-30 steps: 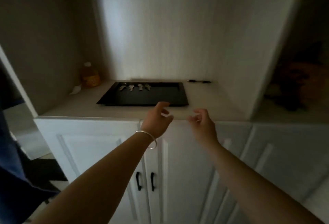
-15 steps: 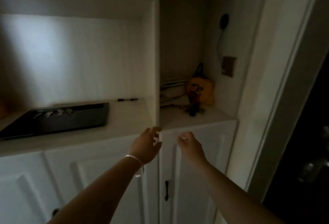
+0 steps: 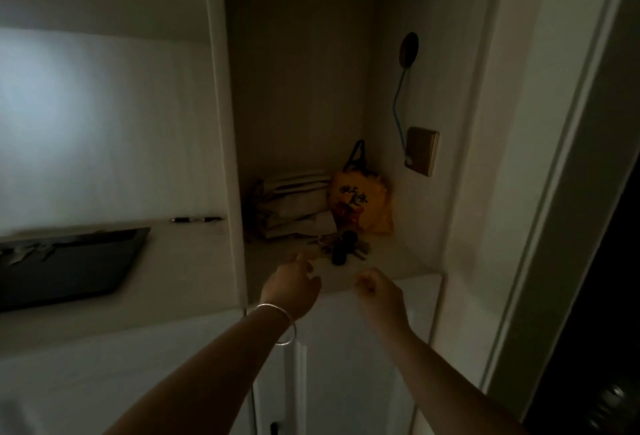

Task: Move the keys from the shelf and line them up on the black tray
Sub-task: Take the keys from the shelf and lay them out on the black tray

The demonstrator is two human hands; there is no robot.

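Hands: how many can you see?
2. The left hand, with a bracelet, reaches toward the keys. The right hand hangs beside it.

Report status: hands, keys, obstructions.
Left hand open, nearing keys; right hand loosely curled, empty. Key bunch on shelf, untouched. Some keys on tray. Path clear.

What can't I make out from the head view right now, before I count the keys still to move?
- Key bunch on the right shelf: dim and overlapping, so no count of keys.
- Black tray: cut off by the left edge; the keys on it are blurred, number unclear.
- Left hand and right hand: seen from behind, so the palms are hidden.
- Papers beside the orange bag: too dark to read.
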